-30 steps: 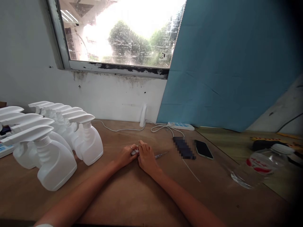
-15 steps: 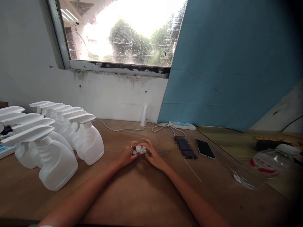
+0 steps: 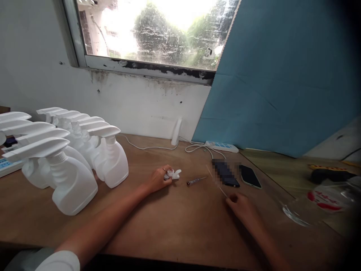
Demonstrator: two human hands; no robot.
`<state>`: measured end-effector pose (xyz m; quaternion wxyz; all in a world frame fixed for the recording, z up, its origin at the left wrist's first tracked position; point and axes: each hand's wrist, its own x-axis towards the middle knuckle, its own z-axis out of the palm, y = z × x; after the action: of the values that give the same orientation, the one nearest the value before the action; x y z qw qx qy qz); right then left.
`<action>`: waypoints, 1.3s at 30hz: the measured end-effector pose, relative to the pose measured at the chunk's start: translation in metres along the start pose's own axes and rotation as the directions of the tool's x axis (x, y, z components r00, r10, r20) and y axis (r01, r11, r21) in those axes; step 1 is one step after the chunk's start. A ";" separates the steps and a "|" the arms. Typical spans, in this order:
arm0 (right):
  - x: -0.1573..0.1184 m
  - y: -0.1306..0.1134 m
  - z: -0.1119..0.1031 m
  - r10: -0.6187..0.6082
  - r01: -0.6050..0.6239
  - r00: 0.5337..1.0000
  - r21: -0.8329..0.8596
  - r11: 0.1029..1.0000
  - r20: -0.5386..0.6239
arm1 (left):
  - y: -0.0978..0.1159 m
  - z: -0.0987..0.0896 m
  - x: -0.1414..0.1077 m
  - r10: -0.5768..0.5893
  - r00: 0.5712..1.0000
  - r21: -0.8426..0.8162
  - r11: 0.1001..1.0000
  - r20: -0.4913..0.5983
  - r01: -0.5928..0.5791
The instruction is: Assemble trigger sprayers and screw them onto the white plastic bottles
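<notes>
My left hand is closed around a small white plastic part, just above the wooden table; the fingers hide some of it. My right hand pinches the near end of a thin white tube, which slants away toward the phones. Between my hands a small screwdriver lies on the table, its tip pointing right. Left of my hands stand several white spray bottles in rows, trigger heads on top.
Two phones, one dark and partly blurred and one black, lie right of centre. A clear plastic bottle lies tilted at far right. A power strip, white cables and an upright white device sit along the wall.
My right hand has let go of the white plastic part and moved right to grip the thin tube. The left hand keeps the part. The screwdriver is now uncovered.
</notes>
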<state>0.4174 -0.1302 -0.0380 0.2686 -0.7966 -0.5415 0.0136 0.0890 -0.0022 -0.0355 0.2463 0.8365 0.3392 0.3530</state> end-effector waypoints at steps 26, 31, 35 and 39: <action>0.058 -0.230 0.079 -0.350 -0.386 0.877 0.917 -0.103 0.330 | -0.015 0.001 0.008 -0.049 0.996 -0.242 0.968 0.070 0.064; 0.056 -0.231 0.083 -0.350 -0.387 0.878 0.914 -0.117 0.327 | -0.018 0.002 0.008 -0.063 0.996 -0.233 0.969 0.062 0.076; 0.055 -0.232 0.086 -0.343 -0.378 0.881 0.921 -0.092 0.327 | -0.019 0.004 0.007 -0.064 0.996 -0.232 0.970 0.058 0.076; 0.053 -0.235 0.089 -0.342 -0.343 0.890 0.937 -0.064 0.302 | -0.021 0.006 0.007 -0.073 0.996 -0.235 0.969 0.050 0.083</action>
<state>0.2108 0.0156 0.0043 0.6265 -0.3129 -0.4008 0.5907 0.0884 0.0154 -0.0498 0.3648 0.7942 0.3223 0.3636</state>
